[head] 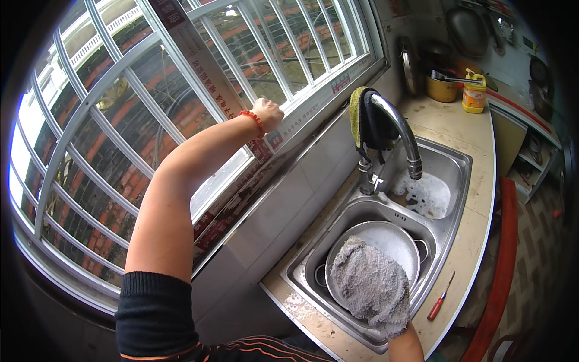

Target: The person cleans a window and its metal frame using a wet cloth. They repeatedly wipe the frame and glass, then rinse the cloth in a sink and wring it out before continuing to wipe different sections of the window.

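My left hand point(268, 115), with an orange-red beaded bracelet at the wrist, is at the lower rail of the white window frame point(312, 97). Its fingers are curled, and their tips and any hold are hidden. A wet, fluffy grey cloth point(368, 283) wraps over my right hand, so only the wrist and forearm point(405, 346) show. Hand and cloth lie over a round metal pot point(407, 240) with two loop handles and whitish suds inside. The pot stands in the nearer bowl of a stainless steel double sink point(441, 271).
Between the bowls rises a curved faucet point(402, 117) draped with a dark and yellow-green cloth point(377, 122). Suds point(425, 194) lie in the farther bowl. A red-handled screwdriver point(436, 309) rests on the counter. Beyond stand a yellow pump bottle point(473, 95) and a yellow pot point(441, 89).
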The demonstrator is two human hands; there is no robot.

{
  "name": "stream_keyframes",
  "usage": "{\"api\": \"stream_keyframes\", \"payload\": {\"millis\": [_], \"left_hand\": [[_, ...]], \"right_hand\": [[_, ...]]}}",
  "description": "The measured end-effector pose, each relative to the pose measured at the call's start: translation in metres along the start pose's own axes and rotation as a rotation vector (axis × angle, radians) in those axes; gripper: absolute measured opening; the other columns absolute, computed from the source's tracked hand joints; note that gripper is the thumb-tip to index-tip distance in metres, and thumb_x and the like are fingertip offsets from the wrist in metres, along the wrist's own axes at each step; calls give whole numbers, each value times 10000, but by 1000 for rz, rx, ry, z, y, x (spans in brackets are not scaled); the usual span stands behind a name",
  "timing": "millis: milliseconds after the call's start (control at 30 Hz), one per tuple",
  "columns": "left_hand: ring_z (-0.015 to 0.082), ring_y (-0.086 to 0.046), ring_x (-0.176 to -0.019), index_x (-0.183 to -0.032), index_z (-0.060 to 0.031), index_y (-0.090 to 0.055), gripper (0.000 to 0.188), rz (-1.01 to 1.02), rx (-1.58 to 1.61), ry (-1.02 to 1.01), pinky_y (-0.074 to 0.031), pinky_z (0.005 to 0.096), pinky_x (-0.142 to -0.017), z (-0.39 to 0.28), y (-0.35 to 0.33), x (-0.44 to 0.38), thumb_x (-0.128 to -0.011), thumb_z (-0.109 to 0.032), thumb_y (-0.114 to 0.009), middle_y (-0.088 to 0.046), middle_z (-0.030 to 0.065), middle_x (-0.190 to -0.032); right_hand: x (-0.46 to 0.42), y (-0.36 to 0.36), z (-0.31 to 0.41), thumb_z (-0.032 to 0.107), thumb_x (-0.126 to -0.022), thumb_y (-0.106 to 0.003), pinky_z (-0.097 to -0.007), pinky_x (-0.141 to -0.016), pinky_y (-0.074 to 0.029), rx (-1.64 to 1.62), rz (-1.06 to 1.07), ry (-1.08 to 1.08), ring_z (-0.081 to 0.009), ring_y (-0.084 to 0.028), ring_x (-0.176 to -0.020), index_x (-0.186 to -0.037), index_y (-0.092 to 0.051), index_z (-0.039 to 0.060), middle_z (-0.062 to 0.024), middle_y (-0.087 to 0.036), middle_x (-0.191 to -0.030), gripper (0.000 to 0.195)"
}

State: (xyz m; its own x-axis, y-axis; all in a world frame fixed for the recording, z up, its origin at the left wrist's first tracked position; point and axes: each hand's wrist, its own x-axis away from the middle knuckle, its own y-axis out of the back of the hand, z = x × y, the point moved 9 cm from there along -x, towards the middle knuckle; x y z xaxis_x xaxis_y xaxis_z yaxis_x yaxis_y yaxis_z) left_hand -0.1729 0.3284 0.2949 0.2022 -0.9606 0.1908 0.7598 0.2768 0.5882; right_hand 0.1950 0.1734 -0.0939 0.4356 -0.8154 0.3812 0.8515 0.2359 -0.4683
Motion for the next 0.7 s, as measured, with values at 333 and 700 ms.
{"api": "stream_keyframes", "payload": {"millis": [333,700], "left_hand": [[301,-645,-751,-857,-5,-556,107,-164,63,-200,-521,415,-620,-5,11,18,-863,-92,-493,-598,161,-700],[145,-561,-659,-890,-39,-571,117,-572,341,-101,-490,275,-524,54,71,7,-909,-76,-461,-575,87,-737]], "right_hand": [[34,41,-30,206,-939,-455,-296,-981,-394,6,-83,-74,-197,-484,-1156,-1303,-438,43,-90,-490,-1281,400],[53,52,-35,219,-942,-455,-293,-1016,-358,35,-111,-85,-195,-452,-1192,-1327,-413,52,-87,-460,-1319,422]]}}
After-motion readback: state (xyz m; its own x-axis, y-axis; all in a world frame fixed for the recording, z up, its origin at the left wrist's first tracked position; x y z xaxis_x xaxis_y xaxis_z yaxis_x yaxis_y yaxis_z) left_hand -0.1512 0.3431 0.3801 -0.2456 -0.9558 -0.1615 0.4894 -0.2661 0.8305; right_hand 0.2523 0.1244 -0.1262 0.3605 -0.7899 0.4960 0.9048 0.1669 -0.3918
